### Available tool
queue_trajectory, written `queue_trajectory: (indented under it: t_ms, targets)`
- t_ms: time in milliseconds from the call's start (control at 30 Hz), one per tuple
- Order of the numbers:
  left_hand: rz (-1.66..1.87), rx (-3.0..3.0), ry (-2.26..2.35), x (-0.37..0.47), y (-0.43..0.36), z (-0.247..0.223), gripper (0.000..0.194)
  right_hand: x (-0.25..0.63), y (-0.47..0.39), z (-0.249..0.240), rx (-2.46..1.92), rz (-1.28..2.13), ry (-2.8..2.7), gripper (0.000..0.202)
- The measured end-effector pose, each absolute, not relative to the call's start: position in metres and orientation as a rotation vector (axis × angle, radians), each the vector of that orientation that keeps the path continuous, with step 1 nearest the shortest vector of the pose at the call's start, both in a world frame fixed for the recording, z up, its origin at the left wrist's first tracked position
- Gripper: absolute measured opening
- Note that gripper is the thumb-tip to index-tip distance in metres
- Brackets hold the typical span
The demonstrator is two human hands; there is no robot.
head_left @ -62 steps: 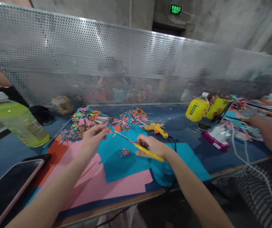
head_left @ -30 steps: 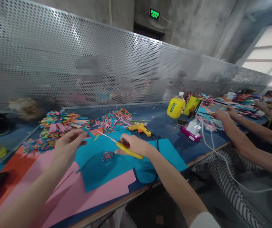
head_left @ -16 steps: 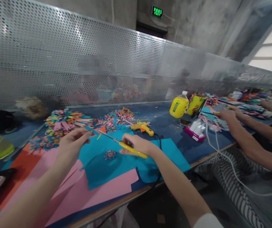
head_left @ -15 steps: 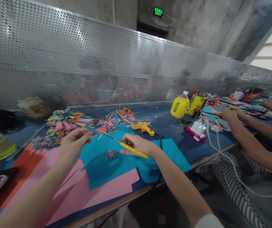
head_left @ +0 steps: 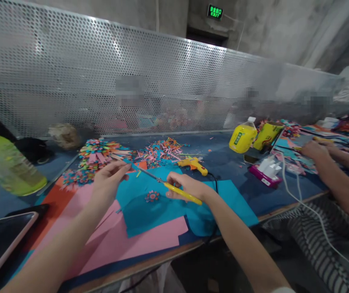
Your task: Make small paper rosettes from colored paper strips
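Pinching a blue strip in the closed fingers of the left hand, near the blade tips; gripping one pair of yellow-handled scissors in the right hand, with its loops partly hidden; working above two blue sheets and one paper flower, with pink sheets overlapped beyond counting; reaching the worktop edge with the right-hand blue sheet, but leaving open room between one glue gun and one yellow bottle; cutting off one phone and one green bottle at frame left, plus a co-worker's arms at right.
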State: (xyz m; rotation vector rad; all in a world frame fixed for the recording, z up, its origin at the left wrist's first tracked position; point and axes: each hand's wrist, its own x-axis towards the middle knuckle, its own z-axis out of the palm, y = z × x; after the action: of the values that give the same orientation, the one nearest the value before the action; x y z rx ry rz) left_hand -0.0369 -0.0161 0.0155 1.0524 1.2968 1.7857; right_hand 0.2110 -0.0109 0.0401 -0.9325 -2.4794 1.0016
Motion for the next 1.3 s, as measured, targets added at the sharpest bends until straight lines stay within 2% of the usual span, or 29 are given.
queue_trajectory:
  t_ms: [1300]
  targets:
    - [1.718, 1.079, 1.258, -0.0340, -0.0170, 0.0144, 0.021, 0.2100, -0.0107, 0.0410, -0.929, 0.964, -2.507, 0.034]
